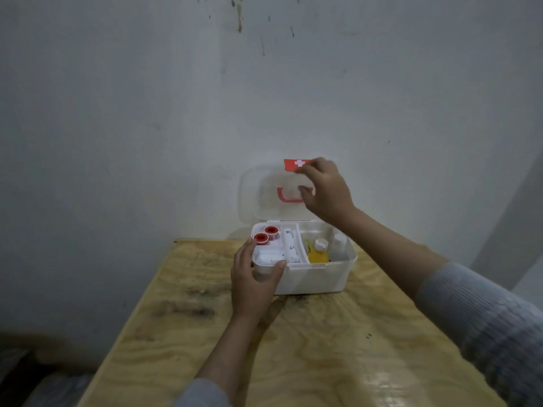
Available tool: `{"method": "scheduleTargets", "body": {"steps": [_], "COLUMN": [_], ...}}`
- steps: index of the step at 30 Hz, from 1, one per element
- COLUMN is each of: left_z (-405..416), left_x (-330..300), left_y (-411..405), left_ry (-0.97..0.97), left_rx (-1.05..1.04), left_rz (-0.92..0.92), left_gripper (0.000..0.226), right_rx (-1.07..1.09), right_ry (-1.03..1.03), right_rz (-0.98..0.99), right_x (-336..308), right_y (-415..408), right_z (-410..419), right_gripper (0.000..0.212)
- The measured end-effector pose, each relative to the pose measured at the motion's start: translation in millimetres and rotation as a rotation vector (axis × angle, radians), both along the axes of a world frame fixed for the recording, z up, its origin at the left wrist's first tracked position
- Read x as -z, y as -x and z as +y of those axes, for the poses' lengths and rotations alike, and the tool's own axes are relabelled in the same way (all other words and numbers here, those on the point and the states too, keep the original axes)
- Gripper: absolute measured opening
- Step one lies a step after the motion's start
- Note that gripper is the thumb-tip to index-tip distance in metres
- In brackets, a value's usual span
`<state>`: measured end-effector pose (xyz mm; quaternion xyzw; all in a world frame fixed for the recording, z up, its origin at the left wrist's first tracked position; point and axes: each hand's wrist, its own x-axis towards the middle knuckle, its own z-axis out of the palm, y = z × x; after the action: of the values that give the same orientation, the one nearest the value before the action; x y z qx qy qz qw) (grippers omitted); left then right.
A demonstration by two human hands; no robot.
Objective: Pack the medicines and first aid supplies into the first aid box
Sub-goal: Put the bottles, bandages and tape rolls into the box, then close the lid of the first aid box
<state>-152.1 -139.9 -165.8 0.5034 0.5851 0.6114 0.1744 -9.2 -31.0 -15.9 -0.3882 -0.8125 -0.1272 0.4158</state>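
A white first aid box (317,277) stands at the far end of the wooden table (293,348). Its clear lid (264,195) is raised upright, with a red handle and a red latch bearing a white cross (293,164). My right hand (326,190) grips the lid's top edge by the latch. My left hand (254,277) holds the box's front left corner, thumb on the rim. Inside, a white tray on the left holds two red-capped tape rolls (266,235) and rolled bandages (289,245). The right side holds a yellow item (317,255) and white bottles (338,242).
A pale, stained wall rises right behind the box. The table's left edge drops to a dark floor with a bundled shape at bottom left. Bare wood stretches from the box toward me.
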Motion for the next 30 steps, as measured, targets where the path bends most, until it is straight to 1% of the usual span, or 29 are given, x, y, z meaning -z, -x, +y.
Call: {"method": "scheduleTargets", "body": {"steps": [1,2,4,6,7,11,17,21,23,26,28,30], "left_z": [0,0,0,0,0,1,0,-4,-7,-13,-18,-23], "left_x": [0,0,0,0,0,1,1,-2,-6,-11,-13,-12], "left_y": [0,0,0,1,1,2,1,-1,-2,1,3,5], "left_ry": [0.006,0.008,0.008,0.011,0.013,0.012,0.018,0.031,0.047,0.079,0.083,0.064], "left_rx": [-0.003,-0.003,-0.003,-0.002,-0.003,-0.003,0.002,0.016,0.033,0.062,0.060,0.025], "left_rz": [-0.001,-0.001,0.002,0.002,0.002,0.015,0.011,0.004,-0.013,-0.014,0.046,0.135], "left_gripper": [0.072,0.072,0.073,0.072,0.071,0.071,0.072,0.072,0.079,0.097,0.104,0.105], "right_rx": [0.058,0.108,0.170,0.183,0.170,0.087,0.020,-0.043,-0.070,-0.101,-0.115,-0.121], "right_ry": [-0.039,-0.034,0.046,0.108,0.116,0.094,0.049,0.053,0.079,0.138,0.173,0.182], "right_rz": [-0.037,-0.088,-0.213,-0.295,-0.296,-0.160,-0.081,-0.075,-0.063,-0.029,-0.016,-0.026], "right_x": [-5,-10,-16,-17,-17,-20,-13,-4,2,13,23,36], "right_y": [-5,-9,-14,-15,-15,-12,-23,-35,-42,-51,-55,-57], "right_z": [6,13,24,35,38,41,19,-9,-25,-50,-65,-77], "right_gripper": [0.039,0.046,0.056,0.058,0.055,0.034,0.032,0.032,0.033,0.036,0.037,0.035]}}
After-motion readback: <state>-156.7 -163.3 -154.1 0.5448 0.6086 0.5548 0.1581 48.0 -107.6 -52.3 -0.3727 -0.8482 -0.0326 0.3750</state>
